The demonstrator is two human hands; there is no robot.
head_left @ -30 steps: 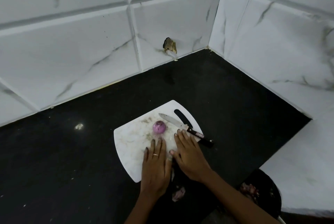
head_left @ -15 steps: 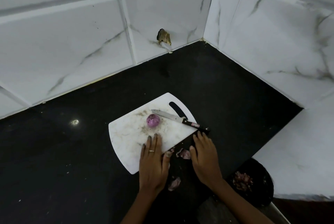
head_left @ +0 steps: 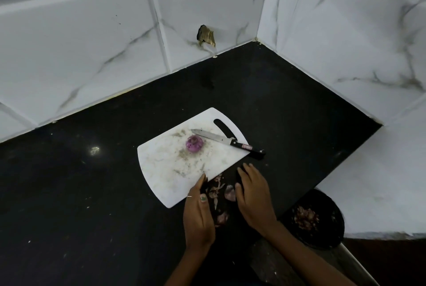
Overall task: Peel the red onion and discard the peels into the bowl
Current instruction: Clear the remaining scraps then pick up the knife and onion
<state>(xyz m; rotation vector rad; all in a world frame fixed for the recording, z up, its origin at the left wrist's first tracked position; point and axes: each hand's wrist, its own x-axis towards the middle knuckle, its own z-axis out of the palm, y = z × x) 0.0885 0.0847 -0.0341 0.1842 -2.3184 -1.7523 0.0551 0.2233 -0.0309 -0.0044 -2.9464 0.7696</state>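
Note:
The peeled purple onion [head_left: 194, 144] rests alone near the middle of the white cutting board [head_left: 166, 170]. Loose reddish peels [head_left: 219, 190] lie on the black counter just off the board's near edge. My left hand [head_left: 198, 213] stands on edge at the left of the peels, fingers together, touching the board's edge. My right hand [head_left: 253, 195] lies cupped at their right, fingers spread. Neither hand holds anything that I can see. A dark bowl [head_left: 322, 235] with peels in it sits at the lower right, past the counter's edge.
A black-handled knife [head_left: 227, 141] lies across the board's far right corner, handle hanging over the counter [head_left: 92, 193]. White marble tiles wall the back and the right [head_left: 345, 43]. A chipped hole [head_left: 205, 35] marks the back wall.
Both hands slid off the board toward me and now flank the peels on the counter. The left hand turned from flat onto its edge. Onion and knife stayed put.

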